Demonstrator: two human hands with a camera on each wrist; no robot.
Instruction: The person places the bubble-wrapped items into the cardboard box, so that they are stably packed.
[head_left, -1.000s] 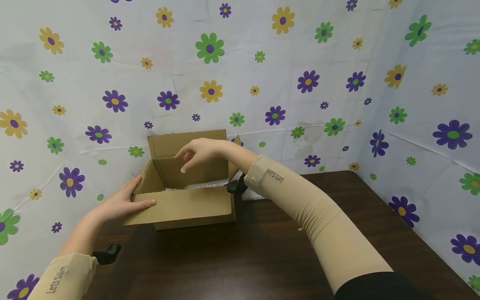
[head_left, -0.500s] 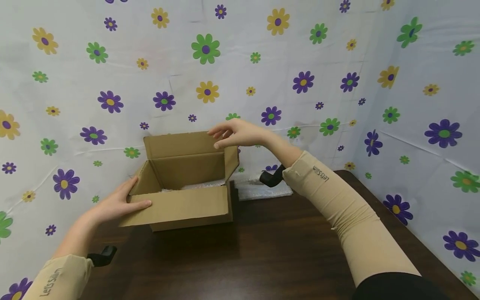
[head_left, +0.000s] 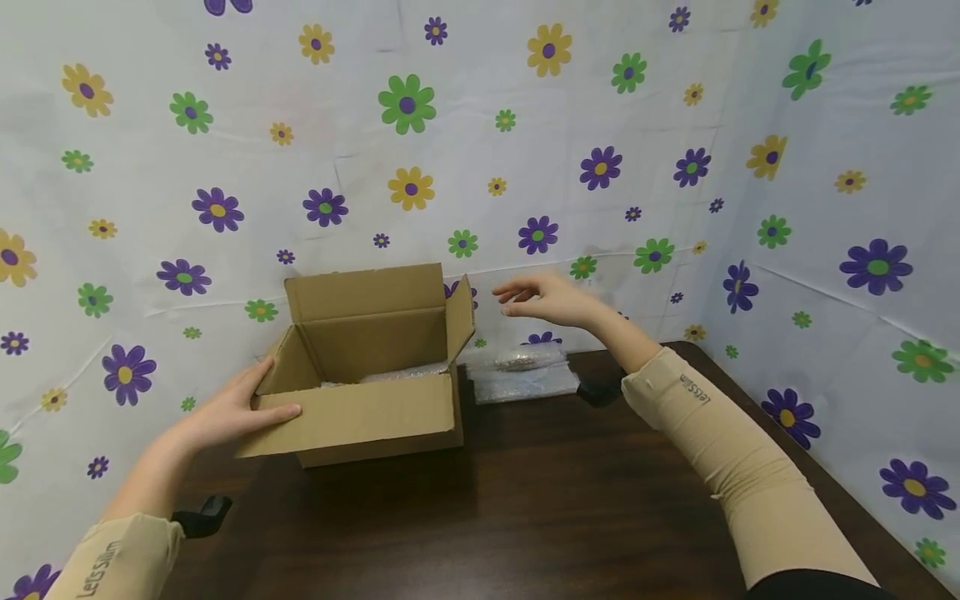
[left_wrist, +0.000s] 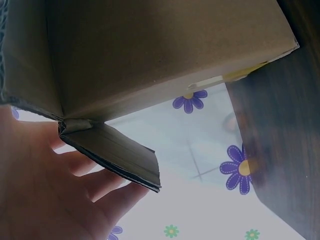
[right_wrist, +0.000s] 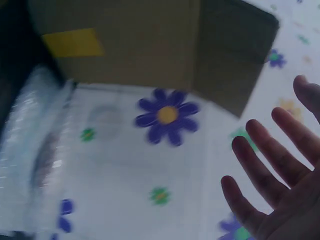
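An open cardboard box (head_left: 360, 417) stands on the table with its flaps folded out. My left hand (head_left: 228, 410) grips its left front corner, thumb over the front flap and fingers along the left side flap (left_wrist: 120, 150). Inside the box, clear bubble wrap (head_left: 405, 372) shows low down; what lies under it is hidden. To the right of the box my right hand (head_left: 551, 302) hangs in the air, fingers spread and relaxed, holding nothing. Below that hand, a flat piece of bubble wrap (head_left: 521, 383) lies on the table near the box.
The dark wooden table (head_left: 540, 500) extends in front and to the right. Behind it hangs a white cloth (head_left: 337, 100) printed with flowers, which also covers the right side. Yellow tape (right_wrist: 75, 42) is stuck to the side of the box.
My right hand has moved right, from above the box to the air beyond its right side, uncovering the bubble wrap on the table. My left hand stays on the box corner.
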